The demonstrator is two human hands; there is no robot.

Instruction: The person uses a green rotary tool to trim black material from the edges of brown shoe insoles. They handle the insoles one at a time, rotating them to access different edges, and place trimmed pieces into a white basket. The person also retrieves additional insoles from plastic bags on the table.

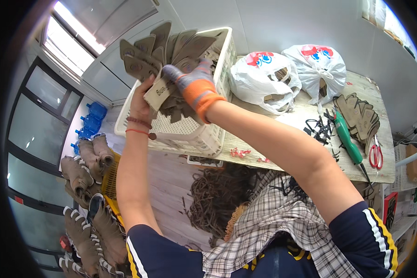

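A fanned bundle of brown shoe tongues (141,67) is held up over a white plastic basket (190,132) at the far left of the table. My bare left hand (142,99), with beaded and red bracelets at the wrist, is closed around the bundle from the left. On its right side, my right hand (194,85), in a grey and orange glove, is closed on the tongues as well. One lighter tongue (160,94) with print on it juts out between both hands. Some left fingers are hidden behind the pieces. More brown pieces (213,53) lie in the basket's far end.
Two tied white plastic bags (264,78) stand right of the basket. On the table's right lie a green corded tool (347,136), red-handled scissors (376,155), black strips (319,129) and stacked tongues (359,116). Brown shoes (81,231) stand at left; dark straps (215,197) heap below.
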